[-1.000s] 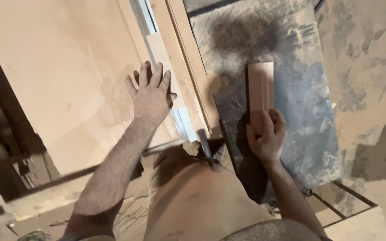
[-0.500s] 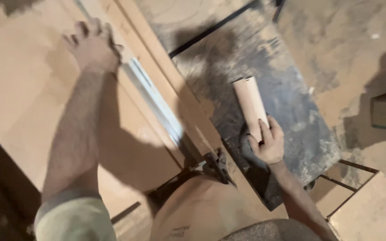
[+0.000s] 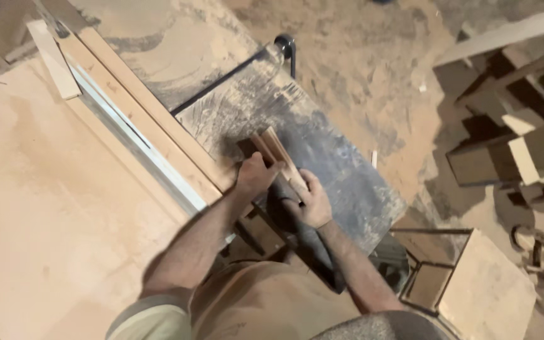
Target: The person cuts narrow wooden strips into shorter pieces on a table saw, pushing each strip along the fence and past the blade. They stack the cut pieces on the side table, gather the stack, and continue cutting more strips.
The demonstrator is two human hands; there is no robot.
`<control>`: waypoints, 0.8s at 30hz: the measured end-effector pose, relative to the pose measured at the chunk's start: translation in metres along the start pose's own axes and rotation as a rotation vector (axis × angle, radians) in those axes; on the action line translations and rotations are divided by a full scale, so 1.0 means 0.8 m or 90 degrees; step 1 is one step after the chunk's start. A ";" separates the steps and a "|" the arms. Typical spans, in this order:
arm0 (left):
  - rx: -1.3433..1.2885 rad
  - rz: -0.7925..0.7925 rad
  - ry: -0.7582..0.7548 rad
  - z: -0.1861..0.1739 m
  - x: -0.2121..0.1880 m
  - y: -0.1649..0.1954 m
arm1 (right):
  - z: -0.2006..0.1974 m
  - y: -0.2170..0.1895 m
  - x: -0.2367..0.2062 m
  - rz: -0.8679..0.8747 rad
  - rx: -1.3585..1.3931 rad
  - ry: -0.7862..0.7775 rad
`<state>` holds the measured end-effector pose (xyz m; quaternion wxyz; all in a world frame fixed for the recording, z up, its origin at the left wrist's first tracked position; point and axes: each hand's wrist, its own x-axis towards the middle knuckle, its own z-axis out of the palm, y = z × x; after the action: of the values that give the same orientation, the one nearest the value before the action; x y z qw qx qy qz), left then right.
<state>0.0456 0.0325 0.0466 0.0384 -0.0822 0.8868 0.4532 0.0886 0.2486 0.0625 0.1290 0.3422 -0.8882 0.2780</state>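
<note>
Both hands (image 3: 256, 176) (image 3: 313, 201) — wood block (image 3: 278, 157), mid-table (image 3: 341, 170)

Both my hands meet on a narrow wooden block (image 3: 276, 154) lying on the dusty dark metal table (image 3: 341, 170). My left hand (image 3: 254, 177) grips its near end from about 9 o'clock, and my right hand (image 3: 313, 201) presses along its side at 5 o'clock (fingers (image 3: 301, 181) wrapped against the wood). A pale metal rail (image 3: 140, 148) runs at 9 o'clock of the block, beside a broad board (image 3: 45, 220). Wooden offcuts (image 3: 524, 151) lie piled at 3 o'clock.
</note>
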 end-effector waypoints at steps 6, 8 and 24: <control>-0.219 -0.085 0.004 0.038 0.009 -0.030 | -0.020 -0.009 0.006 -0.063 0.090 0.029; -0.342 -0.088 0.004 0.003 -0.005 -0.036 | -0.018 -0.009 0.006 -0.051 0.131 0.072; 0.049 0.167 0.475 -0.115 -0.230 -0.099 | -0.003 0.001 0.008 -0.016 0.180 0.031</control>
<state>0.2417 -0.0674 0.0634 -0.3414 -0.1258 0.8592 0.3596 0.0832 0.2469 0.0670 0.1043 0.3611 -0.8325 0.4070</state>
